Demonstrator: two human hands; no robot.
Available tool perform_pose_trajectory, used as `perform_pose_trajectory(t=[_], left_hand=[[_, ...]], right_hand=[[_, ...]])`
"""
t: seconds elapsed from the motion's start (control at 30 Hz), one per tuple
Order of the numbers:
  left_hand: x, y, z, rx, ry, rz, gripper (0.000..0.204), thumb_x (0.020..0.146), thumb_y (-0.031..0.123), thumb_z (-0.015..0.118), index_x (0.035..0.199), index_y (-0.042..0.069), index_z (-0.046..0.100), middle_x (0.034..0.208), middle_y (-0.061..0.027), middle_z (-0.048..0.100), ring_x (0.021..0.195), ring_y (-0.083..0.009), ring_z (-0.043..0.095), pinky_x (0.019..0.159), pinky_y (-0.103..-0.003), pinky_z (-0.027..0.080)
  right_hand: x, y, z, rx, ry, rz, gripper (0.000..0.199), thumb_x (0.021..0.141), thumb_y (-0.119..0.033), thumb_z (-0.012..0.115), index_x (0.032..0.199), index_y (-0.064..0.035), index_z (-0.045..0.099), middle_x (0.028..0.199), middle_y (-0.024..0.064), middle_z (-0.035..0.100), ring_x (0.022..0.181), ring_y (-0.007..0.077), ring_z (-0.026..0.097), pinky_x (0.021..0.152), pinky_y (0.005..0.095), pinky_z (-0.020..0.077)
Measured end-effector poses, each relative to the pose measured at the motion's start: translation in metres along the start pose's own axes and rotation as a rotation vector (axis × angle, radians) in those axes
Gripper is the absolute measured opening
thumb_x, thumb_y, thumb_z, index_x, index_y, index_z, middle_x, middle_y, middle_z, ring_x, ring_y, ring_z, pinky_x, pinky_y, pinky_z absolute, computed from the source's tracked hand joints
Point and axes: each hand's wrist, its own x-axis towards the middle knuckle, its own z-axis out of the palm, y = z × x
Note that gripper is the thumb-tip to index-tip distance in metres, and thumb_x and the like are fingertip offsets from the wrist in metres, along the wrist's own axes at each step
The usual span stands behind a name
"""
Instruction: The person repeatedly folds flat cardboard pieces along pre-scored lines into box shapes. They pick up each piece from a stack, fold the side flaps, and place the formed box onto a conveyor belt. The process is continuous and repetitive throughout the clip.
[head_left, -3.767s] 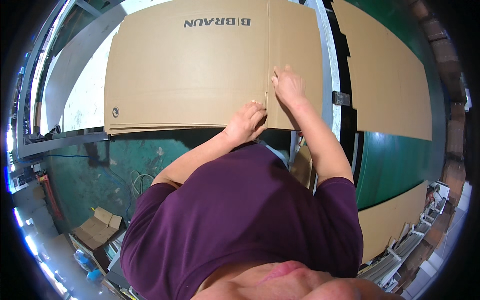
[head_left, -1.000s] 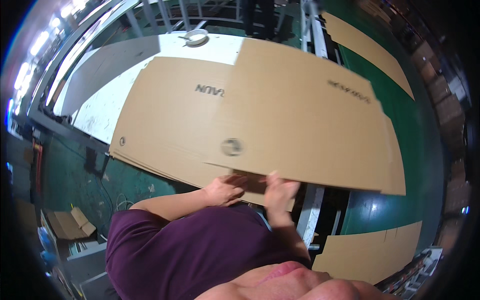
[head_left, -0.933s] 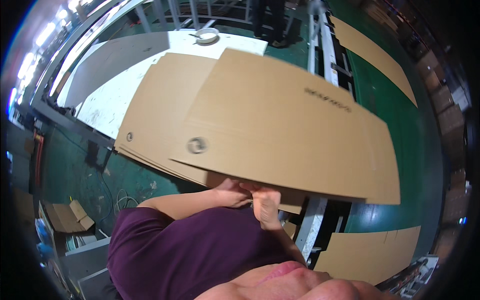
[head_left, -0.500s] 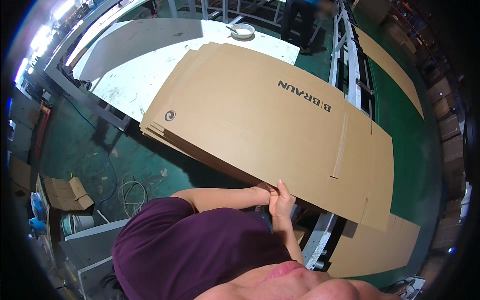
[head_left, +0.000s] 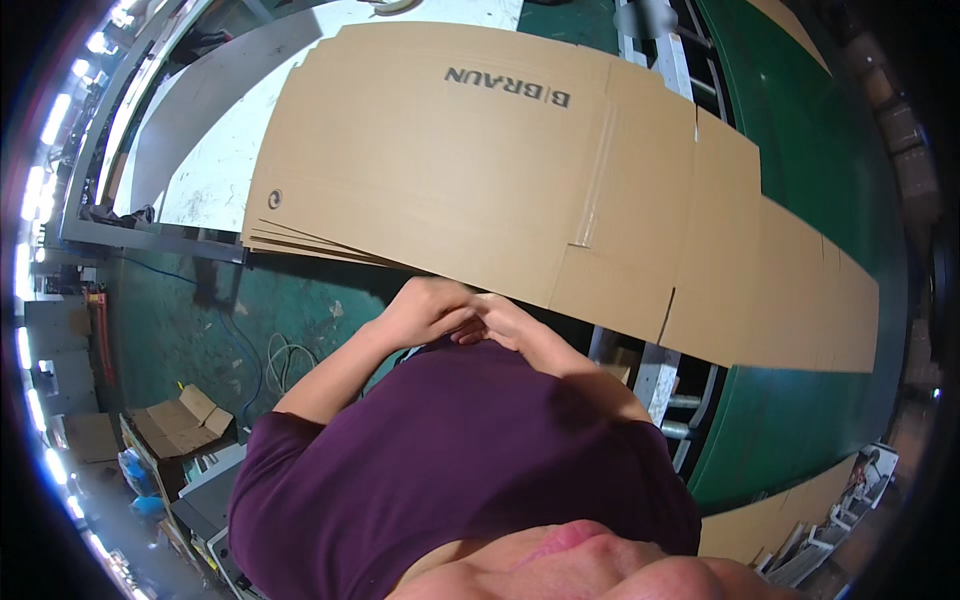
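Note:
A stack of flat, printed brown cardboard sheets lies in front of me, its sheets slightly fanned at the left corner. Just off its near edge, close to my body, my two hands meet. My left hand is closed, fingers curled down against the other hand. My right hand is also closed, with its fingers bent inward and partly covered. Whatever lies between the fingers, if anything, is hidden.
Under the stack's left part is a white table. A green conveyor belt runs along the right, carrying another cardboard sheet. An opened carton and a coiled hose are at lower left.
My hands have come away from the stack's edge and together before my body, the left elbow swinging outward. The view has shifted. Cardboard on the belt has moved farther along.

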Motion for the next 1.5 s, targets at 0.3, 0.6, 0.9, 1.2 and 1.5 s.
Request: perform_pose_trajectory(t=[0.3, 0.6, 0.9, 1.2, 1.5], left_hand=[[0.094, 0.014, 0.075, 0.366, -0.055, 0.323, 0.044, 0.074, 0.015, 0.072, 0.114, 0.007, 0.055, 0.133, -0.0122, 0.048, 0.127, -0.032, 0.043, 0.108, -0.044, 0.035], [0.083, -0.007, 0.086, 0.286, 0.182, 0.349, 0.033, 0.066, 0.014, 0.074, 0.094, 0.004, 0.061, 0.113, -0.0105, 0.061, 0.113, -0.0285, 0.056, 0.1, -0.04, 0.046], [0.086, -0.017, 0.087, 0.247, 0.249, 0.387, 0.028, 0.067, 0.014, 0.074, 0.09, 0.005, 0.061, 0.108, -0.0106, 0.062, 0.105, -0.0282, 0.061, 0.095, -0.039, 0.049], [0.077, -0.026, 0.096, 0.234, 0.258, 0.338, 0.038, 0.068, 0.017, 0.076, 0.099, 0.003, 0.06, 0.114, -0.0141, 0.058, 0.109, -0.0324, 0.058, 0.091, -0.039, 0.05], [0.046, -0.142, -0.022, 0.518, 0.514, -0.38, 0.062, 0.082, 0.037, 0.065, 0.131, 0.003, 0.047, 0.145, -0.0197, 0.036, 0.137, -0.0358, 0.029, 0.112, -0.052, 0.019]], right_hand=[[-0.256, -0.084, -0.161, -0.159, 1.179, -0.823, 0.051, 0.083, -0.028, 0.068, 0.123, -0.0005, 0.053, 0.117, 0.0164, 0.061, 0.093, 0.0147, 0.059, 0.077, 0.0279, 0.0476], [-0.316, -0.156, -0.229, -1.209, 1.44, -0.551, 0.041, 0.073, -0.007, 0.07, 0.109, 0.008, 0.058, 0.101, 0.018, 0.067, 0.091, 0.0257, 0.065, 0.08, 0.035, 0.0508], [-0.092, -0.191, -0.06, -1.753, 1.17, -0.478, 0.015, 0.073, -0.004, 0.055, 0.082, 0.0065, 0.061, 0.085, 0.0272, 0.064, 0.07, 0.0376, 0.067, 0.064, 0.0426, 0.0562], [-0.035, -0.157, -0.082, -1.791, 1.151, -0.363, 0.023, 0.078, -0.012, 0.059, 0.091, 0.0049, 0.066, 0.094, 0.0231, 0.064, 0.083, 0.0321, 0.066, 0.067, 0.039, 0.0551], [-0.064, -0.138, -0.134, -1.569, 1.915, -0.625, 0.069, 0.073, -0.051, 0.071, 0.12, -0.0026, 0.059, 0.127, 0.0227, 0.05, 0.115, 0.0378, 0.049, 0.098, 0.0462, 0.0396]])
